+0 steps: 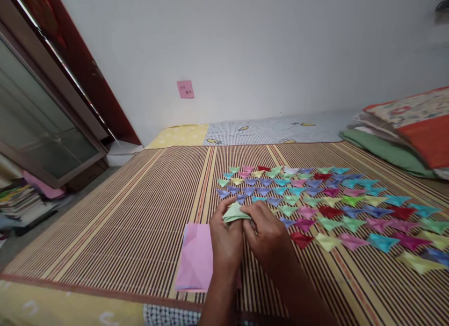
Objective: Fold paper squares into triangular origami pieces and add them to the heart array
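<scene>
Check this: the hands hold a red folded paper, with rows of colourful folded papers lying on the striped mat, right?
Not quite: the held folded paper is pale green, not red, in the head view. The rows on the striped mat are right.

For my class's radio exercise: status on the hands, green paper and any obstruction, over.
Left hand, right hand gripping pale green folded paper. Pink paper partly hidden behind left forearm. Nothing visibly blocking the hands.

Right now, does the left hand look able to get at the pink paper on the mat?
Probably yes: the pink paper lies near the left hand, with no object seen between them. That hand holds green folded paper, though, so it would likely have to let go first.
</scene>
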Demonstrator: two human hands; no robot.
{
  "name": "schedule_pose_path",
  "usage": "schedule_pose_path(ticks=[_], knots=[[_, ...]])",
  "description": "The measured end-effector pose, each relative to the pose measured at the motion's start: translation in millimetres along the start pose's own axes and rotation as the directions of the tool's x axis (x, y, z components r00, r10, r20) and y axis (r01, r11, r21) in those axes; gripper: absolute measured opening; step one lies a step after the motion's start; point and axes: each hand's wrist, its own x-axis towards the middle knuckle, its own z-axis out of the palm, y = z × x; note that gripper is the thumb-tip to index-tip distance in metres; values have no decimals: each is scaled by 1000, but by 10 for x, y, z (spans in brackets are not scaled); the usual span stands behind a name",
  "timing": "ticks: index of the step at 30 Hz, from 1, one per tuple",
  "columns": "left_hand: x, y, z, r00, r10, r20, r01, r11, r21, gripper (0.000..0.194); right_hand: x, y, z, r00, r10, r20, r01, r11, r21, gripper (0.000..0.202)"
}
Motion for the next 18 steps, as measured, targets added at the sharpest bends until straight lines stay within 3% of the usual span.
schedule_pose_path(ticks=[4,7,11,15,18], knots=[[-19,29,-23,998,51,-27,-51,999,20,34,-1,-77,18,998,0,-63,1,1000,23,21],[-30,49,-36,996,85,-5,-85,996,-20,34,22,-90,-20,987,92,-134,-80,993,91,21],[-8,56,-65,989,-26,143,66,958,-278,28,52,-36,-114,934,300,-193,-249,936,247,21],[16,38,-125,948,-30,318,153,917,-369,26,69,1,-187,898,427,-108,-360,853,379,19],[26,55,-181,964,8,266,87,935,-345,28,84,22,-216,866,497,44,-447,734,511,20]])
